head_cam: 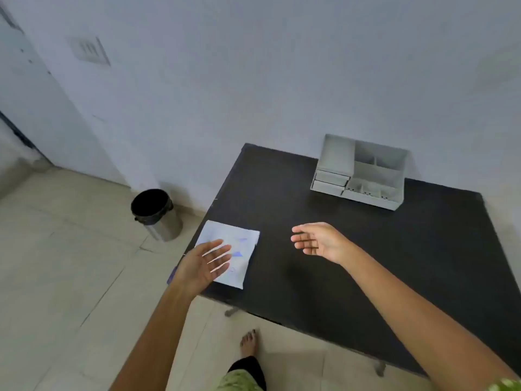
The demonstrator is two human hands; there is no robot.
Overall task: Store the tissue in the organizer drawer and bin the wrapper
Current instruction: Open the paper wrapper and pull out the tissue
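A flat white tissue pack (239,244) with blue marks on its wrapper lies at the near left corner of the dark table (366,263). My left hand (204,265) hovers over the pack's near side, fingers spread, holding nothing. My right hand (318,241) is open, palm turned left, a little right of the pack above the tabletop. A grey desk organizer (363,172) stands at the table's far edge against the wall, with two closed small drawers (331,182) at its lower left. A round metal bin (156,213) with a black liner stands on the floor, left of the table.
The pale wall runs right behind the table and organizer. The floor is tiled in beige, and my bare foot (249,341) stands beside the table's near edge. Metal table feet (231,311) show under that edge. A doorway edge is at the far left.
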